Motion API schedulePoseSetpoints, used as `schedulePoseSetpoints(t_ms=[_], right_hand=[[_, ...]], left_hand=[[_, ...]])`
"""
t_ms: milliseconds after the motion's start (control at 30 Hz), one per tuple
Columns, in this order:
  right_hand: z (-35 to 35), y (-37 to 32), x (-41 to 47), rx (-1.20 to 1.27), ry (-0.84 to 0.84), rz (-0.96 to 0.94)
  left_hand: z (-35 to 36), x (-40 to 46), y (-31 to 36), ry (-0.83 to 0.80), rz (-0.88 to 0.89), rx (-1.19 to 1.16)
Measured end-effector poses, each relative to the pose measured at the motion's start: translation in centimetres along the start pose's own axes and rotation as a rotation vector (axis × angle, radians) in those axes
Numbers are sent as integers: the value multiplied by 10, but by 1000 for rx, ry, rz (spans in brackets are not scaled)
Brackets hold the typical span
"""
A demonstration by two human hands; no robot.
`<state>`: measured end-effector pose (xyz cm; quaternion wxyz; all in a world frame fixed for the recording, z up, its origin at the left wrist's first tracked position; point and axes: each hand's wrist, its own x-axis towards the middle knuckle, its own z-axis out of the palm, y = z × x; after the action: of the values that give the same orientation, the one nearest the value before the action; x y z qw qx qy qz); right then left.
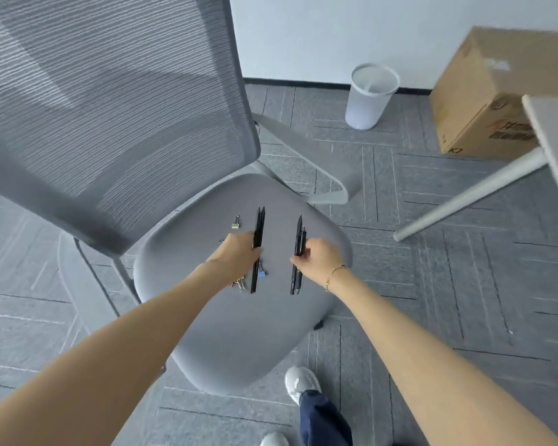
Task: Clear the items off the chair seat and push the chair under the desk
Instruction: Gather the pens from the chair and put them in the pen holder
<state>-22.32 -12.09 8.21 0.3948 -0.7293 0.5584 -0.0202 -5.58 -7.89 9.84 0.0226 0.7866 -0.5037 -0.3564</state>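
— Where are the pens?

— Off the cushion, in both hands above the chair seat (239, 317). The left hand (239, 252) has its fingers curled round two black pens (257, 239); they run through the fist, tips pointing toward the mesh backrest (110, 107), tails sticking out below the palm. The right hand (319, 255) pinches another bundle of black pens (297, 252) the same way, held near their middle.

— Anything left on the seat?

— A yellow binder clip (235, 223) just beside the left hand, toward the backrest, and a blue binder clip (261, 273) by the left wrist. More small clips lie under that wrist, mostly hidden.

— And the desk?

— The desk (554, 130) edge and its slanted white leg (464, 201) sit to the right, well apart from the chair. Beyond stand a white wastebasket (369, 98) and a cardboard box (484, 91) on grey carpet (432, 268).
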Motion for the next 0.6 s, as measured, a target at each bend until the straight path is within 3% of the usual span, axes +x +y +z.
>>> schedulePoseSetpoints(t_ms=[333, 600], right_hand=[[-105, 41, -129, 96, 156, 150], [-197, 112, -266, 91, 282, 326]], left_hand=[[-6, -87, 141, -80, 288, 260], [32, -163, 273, -163, 608, 325]])
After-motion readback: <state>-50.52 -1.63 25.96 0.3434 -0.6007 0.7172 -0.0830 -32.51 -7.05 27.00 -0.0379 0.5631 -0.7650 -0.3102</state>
